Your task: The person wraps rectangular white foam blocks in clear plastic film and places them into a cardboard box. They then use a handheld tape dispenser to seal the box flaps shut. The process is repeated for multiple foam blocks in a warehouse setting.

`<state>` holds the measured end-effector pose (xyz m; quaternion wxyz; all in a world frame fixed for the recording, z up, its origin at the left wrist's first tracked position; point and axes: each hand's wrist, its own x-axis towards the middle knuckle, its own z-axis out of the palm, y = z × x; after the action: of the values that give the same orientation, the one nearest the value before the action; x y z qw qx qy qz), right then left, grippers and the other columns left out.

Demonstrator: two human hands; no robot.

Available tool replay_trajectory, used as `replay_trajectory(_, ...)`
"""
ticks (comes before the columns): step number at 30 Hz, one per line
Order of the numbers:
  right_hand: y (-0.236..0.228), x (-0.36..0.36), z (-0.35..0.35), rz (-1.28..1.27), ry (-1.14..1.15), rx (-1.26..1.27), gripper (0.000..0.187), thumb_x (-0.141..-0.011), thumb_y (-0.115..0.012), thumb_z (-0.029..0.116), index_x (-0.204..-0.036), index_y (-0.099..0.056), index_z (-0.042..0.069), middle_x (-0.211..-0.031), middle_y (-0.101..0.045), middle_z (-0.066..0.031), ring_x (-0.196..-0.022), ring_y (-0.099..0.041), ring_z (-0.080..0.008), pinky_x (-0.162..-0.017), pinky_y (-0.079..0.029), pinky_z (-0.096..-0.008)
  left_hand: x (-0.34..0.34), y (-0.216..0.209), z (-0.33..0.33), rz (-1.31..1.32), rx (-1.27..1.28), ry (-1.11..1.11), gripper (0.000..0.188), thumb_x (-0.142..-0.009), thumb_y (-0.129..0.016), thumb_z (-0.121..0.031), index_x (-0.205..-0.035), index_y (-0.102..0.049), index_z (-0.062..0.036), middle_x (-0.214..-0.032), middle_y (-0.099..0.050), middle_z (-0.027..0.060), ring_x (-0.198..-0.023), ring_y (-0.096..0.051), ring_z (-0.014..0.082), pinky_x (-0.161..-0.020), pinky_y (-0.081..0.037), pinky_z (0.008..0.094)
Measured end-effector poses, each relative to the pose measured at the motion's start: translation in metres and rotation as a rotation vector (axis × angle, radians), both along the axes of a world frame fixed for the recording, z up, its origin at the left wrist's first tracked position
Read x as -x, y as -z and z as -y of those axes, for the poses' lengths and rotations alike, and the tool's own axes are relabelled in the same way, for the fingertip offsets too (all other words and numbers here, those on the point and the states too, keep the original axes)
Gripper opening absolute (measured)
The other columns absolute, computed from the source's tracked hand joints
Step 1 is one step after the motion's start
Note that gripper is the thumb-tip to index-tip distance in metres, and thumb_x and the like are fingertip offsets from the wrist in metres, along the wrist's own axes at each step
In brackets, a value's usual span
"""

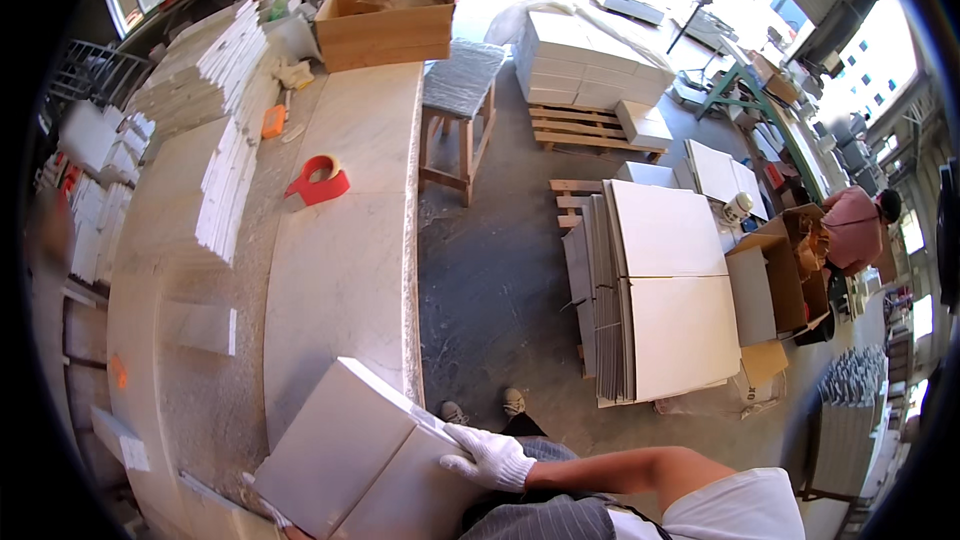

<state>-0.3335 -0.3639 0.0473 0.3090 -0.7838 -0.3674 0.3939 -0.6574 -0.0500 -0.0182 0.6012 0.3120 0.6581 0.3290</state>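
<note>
A flattened white carton (pixel 345 445) with a seam across it is held tilted in front of my body, over the near end of the stone-topped bench. My right hand (pixel 492 458), in a white knitted glove, is closed on its right edge, thumb lying on the upper face. At the carton's lower left corner a little of my left hand (pixel 272 512) shows, gloved as well and gripping the edge; the board hides most of it. Farther along the bench lies a red tape dispenser (pixel 334 183) with a roll of tape.
Stacked white slabs (pixel 205 175) line the bench's left side; an open brown box (pixel 385 38) stands at its far end. Right of the floor aisle is a pile of flattened white cartons (pixel 680 330). Behind it, boxes fill a pallet (pixel 585 125). A person in pink (pixel 853 230) works at right.
</note>
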Motion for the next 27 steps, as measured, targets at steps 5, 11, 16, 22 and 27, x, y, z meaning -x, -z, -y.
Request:
replay_trajectory(5,0.005,-0.002,0.003,-0.011,-0.030,0.036,0.069,-0.096,-0.050,0.058,-0.144,-0.043,0.010,-0.132,-0.060,-0.0170,-0.116,-0.060,-0.0370,-0.093,-0.050,-0.0446,-0.062,-0.008,0.002,-0.077,-0.086,0.080,0.053,-0.100,-0.042,-0.052,-0.115,-0.057,-0.0031,-0.107,-0.063,0.0107,-0.094,-0.060,0.0230,-0.084,-0.050,0.0384)
replay_trajectory(11,0.006,-0.006,0.004,-0.095,-0.065,0.074,0.069,-0.097,-0.051,0.056,-0.146,-0.042,0.009,-0.132,-0.059,-0.0213,-0.119,-0.059,-0.0378,-0.098,-0.048,-0.0429,-0.153,-0.010,0.012,-0.090,-0.106,0.201,0.048,-0.100,-0.043,-0.049,-0.111,-0.057,-0.0042,-0.103,-0.062,0.0096,-0.090,-0.059,0.0221,-0.081,-0.050,0.0375)
replay_trajectory(16,0.021,-0.007,0.011,-0.114,-0.076,0.035,0.067,-0.098,-0.050,0.055,-0.147,-0.042,0.009,-0.131,-0.059,-0.0218,-0.118,-0.059,-0.0381,-0.097,-0.049,-0.0426,-0.195,-0.008,0.016,-0.067,-0.105,0.286,0.044,-0.099,-0.043,-0.046,-0.108,-0.057,-0.0050,-0.100,-0.062,0.0088,-0.087,-0.059,0.0213,-0.078,-0.050,0.0369)
replay_trajectory(22,0.008,-0.013,0.009,-0.165,-0.063,-0.019,0.066,-0.099,-0.048,0.053,-0.149,-0.039,0.010,-0.130,-0.058,-0.0243,-0.119,-0.058,-0.0388,-0.098,-0.047,-0.0435,-0.222,-0.011,0.016,-0.055,-0.119,0.344,0.040,-0.099,-0.044,-0.043,-0.104,-0.057,-0.0061,-0.096,-0.061,0.0078,-0.083,-0.058,0.0204,-0.075,-0.050,0.0360)
replay_trajectory(27,0.106,-0.017,-0.004,-0.623,-0.006,0.077,0.067,-0.104,-0.029,0.054,-0.154,-0.030,0.009,-0.154,-0.038,-0.0154,-0.142,-0.036,-0.0286,-0.116,-0.028,-0.0383,-0.227,-0.016,0.014,-0.047,-0.142,0.354,0.036,-0.099,-0.044,-0.041,-0.100,-0.056,-0.0069,-0.093,-0.061,0.0069,-0.080,-0.058,0.0196,-0.072,-0.050,0.0353)
